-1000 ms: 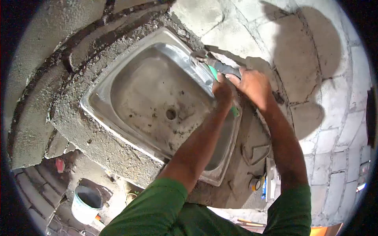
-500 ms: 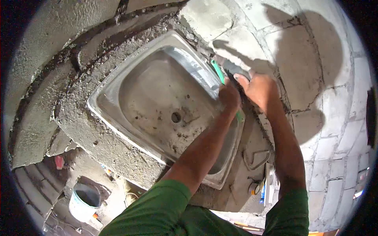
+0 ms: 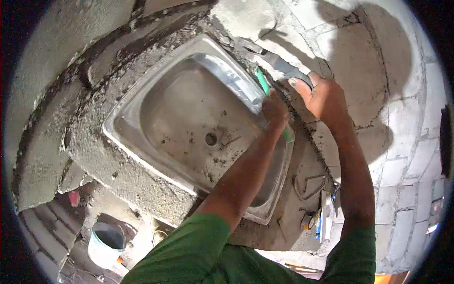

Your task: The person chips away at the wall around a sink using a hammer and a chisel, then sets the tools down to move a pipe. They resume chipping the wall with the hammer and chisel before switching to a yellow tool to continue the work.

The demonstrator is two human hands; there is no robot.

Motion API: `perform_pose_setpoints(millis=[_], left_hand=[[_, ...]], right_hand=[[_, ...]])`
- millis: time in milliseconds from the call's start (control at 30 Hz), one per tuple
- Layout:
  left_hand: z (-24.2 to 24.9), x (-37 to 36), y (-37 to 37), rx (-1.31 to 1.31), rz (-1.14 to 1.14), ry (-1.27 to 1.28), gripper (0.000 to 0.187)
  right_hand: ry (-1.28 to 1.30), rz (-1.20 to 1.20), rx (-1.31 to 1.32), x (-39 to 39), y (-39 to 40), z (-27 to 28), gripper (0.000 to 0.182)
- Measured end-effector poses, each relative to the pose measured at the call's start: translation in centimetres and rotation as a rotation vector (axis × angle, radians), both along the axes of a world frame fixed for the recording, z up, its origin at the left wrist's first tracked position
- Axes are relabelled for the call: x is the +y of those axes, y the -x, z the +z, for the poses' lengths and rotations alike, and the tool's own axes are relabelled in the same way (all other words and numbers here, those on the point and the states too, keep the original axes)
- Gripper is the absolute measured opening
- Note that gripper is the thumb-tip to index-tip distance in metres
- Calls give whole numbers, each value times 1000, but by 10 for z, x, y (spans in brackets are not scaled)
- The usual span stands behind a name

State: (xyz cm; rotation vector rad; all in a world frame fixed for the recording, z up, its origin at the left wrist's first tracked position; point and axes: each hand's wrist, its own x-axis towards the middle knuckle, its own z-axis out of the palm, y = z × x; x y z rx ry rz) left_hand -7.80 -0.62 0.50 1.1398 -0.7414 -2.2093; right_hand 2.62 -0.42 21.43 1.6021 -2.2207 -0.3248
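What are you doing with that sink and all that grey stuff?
A person in green sleeves leans over a steel sink set in a rough mortar bed. The left hand presses a green strip along the sink's back rim. The right hand grips a trowel, its blade lying along the gap between the sink and the block wall. A white bucket stands on the floor below.

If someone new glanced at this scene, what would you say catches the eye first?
A dirty steel sink set in rough mortar fills the middle. At its far right rim the left hand presses a green strip along the edge, while the right hand holds a trowel whose blade points along the block wall. A white bucket stands below, lower left.
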Motion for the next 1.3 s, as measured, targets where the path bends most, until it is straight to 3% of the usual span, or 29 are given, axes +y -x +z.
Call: perform_pose_setpoints(millis=[33,100,300,367,400,433,500,567,633,700,767,800,833,900,933,1033,1100,1167,1300], left_hand=[[5,-2,-12,-3,-16,7,64],[20,-8,-34,306,-162,-196,60],[65,0,-39,505,-428,-205,40],[81,7,-84,559,-319,117,43],[89,1,-104,384,-265,328,40],[43,-7,-69,335,-367,525,37],[25,-35,-91,68,-390,1026,29],[-36,-91,-72,82,86,2082,24],[11,-120,-118,-76,-550,1828,21],[24,-140,-106,-485,-704,1680,24],[32,-151,-104,-604,-715,2071,30],[62,-141,-113,-665,-743,1734,34],[56,-145,-107,-671,-751,1740,34],[30,-168,-92,-589,-640,1920,36],[27,-170,-90,-562,-515,2072,27],[45,-163,-99,-679,-576,1924,32],[53,-162,-99,-693,-624,1919,32],[58,-156,-104,-702,-528,1929,32],[48,-157,-101,-683,-496,2016,30]], right_hand=[[7,-16,-3,4,-10,4,46],[44,-15,-70,10,-31,15,35],[205,-77,-164,83,-28,34,39],[281,-98,-205,110,-26,36,43],[341,-231,-338,124,-27,36,40],[406,-360,-468,137,-25,37,37],[494,-362,-505,175,0,21,34],[592,-381,-544,204,16,-5,30],[751,-382,-686,224,25,-27,31],[732,-364,-553,245,37,-55,32],[700,-346,-423,255,46,-72,34],[774,-340,-570,256,51,-76,33],[846,-330,-715,257,54,-80,31],[839,-337,-717,253,55,-81,31],[826,-341,-714,248,55,-81,31],[923,-453,-923,222,44,-67,33],[838,-502,-831,211,52,-63,27],[746,-548,-746,201,64,-68,23],[782,-308,-765,173,85,-87,30]])
